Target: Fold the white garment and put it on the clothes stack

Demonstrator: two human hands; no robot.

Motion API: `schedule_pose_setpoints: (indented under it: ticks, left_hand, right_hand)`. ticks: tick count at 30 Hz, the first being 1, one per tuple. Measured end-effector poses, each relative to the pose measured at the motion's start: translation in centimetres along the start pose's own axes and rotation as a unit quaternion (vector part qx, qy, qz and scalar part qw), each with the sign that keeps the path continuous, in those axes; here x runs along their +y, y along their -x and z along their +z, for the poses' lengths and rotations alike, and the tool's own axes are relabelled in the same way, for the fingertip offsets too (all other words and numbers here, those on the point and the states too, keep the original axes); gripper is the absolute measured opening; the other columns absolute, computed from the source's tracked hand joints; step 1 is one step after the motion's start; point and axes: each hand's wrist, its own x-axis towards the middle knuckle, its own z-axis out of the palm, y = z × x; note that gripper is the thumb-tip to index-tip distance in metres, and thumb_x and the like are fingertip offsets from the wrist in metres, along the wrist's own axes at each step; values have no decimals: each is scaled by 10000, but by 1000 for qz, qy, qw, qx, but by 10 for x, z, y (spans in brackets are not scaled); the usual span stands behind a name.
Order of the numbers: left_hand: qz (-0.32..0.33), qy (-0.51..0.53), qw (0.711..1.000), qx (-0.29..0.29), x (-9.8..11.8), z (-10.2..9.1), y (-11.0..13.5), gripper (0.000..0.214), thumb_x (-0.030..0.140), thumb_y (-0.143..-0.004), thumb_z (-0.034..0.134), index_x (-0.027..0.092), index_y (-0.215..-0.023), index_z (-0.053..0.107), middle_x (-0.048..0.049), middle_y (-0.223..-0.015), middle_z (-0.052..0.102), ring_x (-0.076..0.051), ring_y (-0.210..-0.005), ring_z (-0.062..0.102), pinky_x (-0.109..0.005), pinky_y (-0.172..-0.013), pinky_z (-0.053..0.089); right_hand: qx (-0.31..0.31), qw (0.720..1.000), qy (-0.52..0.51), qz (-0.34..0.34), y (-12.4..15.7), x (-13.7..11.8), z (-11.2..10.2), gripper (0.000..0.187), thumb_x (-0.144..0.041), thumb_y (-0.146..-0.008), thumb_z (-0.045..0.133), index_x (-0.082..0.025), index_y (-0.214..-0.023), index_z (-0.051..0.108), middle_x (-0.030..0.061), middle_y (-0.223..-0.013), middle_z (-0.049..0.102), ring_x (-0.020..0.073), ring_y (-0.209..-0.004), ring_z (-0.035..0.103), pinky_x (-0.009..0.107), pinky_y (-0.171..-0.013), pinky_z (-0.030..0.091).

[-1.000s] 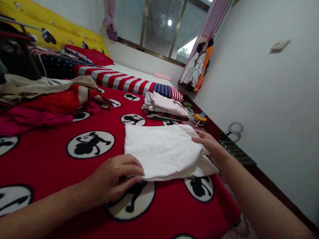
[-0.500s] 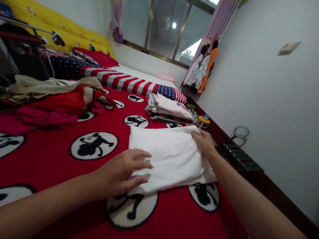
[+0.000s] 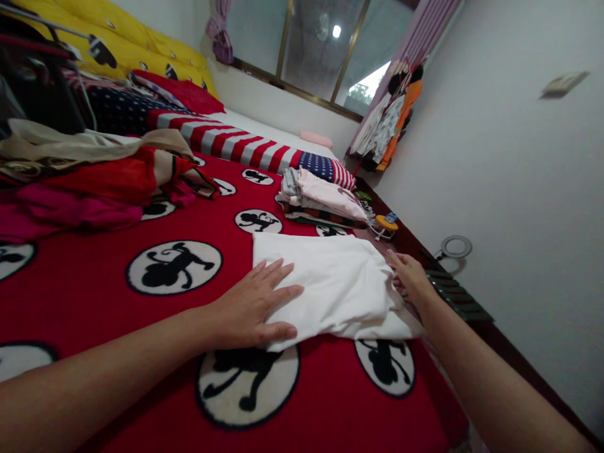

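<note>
Stretching lengthwise left to right, white cloth [image 3: 333, 283] under left hand [image 3: 255, 307].

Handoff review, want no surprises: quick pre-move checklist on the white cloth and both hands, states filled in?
1. Left hand flat on the white cloth: ok, fingers spread over its left part.
2. Right hand gripping the cloth: cannot tell; it is at the right edge, contact unclear.
3. Cloth smooth: not ok, creased toward the right.
4. Right edge even: not ok, lower corner juts out.
5. Cloth apart from the folded stack: ok, patterned red blanket shows between.
6. Cloth apart from the loose clothes: ok, they lie off to the left.
</note>
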Motion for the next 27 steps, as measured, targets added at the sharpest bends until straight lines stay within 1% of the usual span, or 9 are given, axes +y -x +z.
schedule_pose_setpoints:
  ticks: [4,6,9,14,17,19,22,25,27]
  left_hand:
    - [65,33,997,38,16,-11,9,562,618,-737,655,238,-1150,627,-117,-1284,537,-298,-1154,511,-431,-972,403]
    - [84,26,996,23,24,-14,11,531,555,-685,731,243,-1103,632,-78,-1129,591,-250,-978,565,-367,-842,448]
    - [81,-2,997,20,28,-15,12,285,314,-759,696,236,-1029,646,-42,-992,610,-203,-864,574,-302,-744,431]
    - [40,40,997,48,19,-29,13,178,133,-841,535,206,-898,687,-21,-884,642,-128,-733,589,-229,-653,398]
    - [46,123,991,7,14,-36,14,113,223,-820,619,202,-855,724,-15,-808,667,-115,-674,581,-204,-602,387]
    - [27,190,981,1,7,-33,13,176,325,-817,644,180,-776,734,-11,-688,656,-109,-593,552,-198,-538,363]
    - [-70,277,952,111,-10,-21,7,350,413,-851,578,138,-673,704,-6,-532,590,-99,-492,491,-197,-473,326]
    - [-161,336,899,232,-29,-10,1,378,414,-865,537,122,-668,673,-10,-520,577,-101,-479,499,-193,-471,350]
    - [-188,386,861,272,-37,-6,-2,350,406,-864,536,118,-712,664,-15,-542,586,-103,-474,518,-193,-469,377]
  right_hand:
    - [-92,995,30,16,27,2,-20,491,-489,-671,723,-118,-989,683,111,-843,707,214,-725,658,275,-590,503]
    - [-114,993,40,-16,38,1,-24,573,-351,-571,812,-124,-1072,655,116,-923,713,226,-790,666,293,-663,521]
    - [-122,990,44,-53,49,-6,-32,662,-225,-528,794,-134,-1157,609,96,-956,714,211,-788,663,301,-689,521]
    - [-108,993,19,-43,57,-7,-56,471,-355,-666,685,-141,-1084,655,75,-844,719,198,-721,654,269,-611,486]
    - [-123,975,177,-45,60,-2,-61,223,-271,-633,679,-173,-829,719,76,-785,704,235,-746,653,302,-647,480]
    - [-66,948,295,-103,68,-9,-55,122,-201,-625,659,-193,-731,719,103,-873,695,270,-845,645,335,-714,475]
    - [10,933,272,-237,97,-48,-31,191,-279,-758,594,-215,-892,713,110,-1052,654,250,-912,631,347,-784,467]
    - [-118,934,146,-303,144,-104,8,336,-454,-826,574,-231,-1065,652,73,-1026,670,213,-863,646,316,-774,479]
    - [-178,918,138,-326,174,-139,37,480,-523,-814,587,-229,-1194,589,83,-1112,660,229,-961,638,312,-819,470]
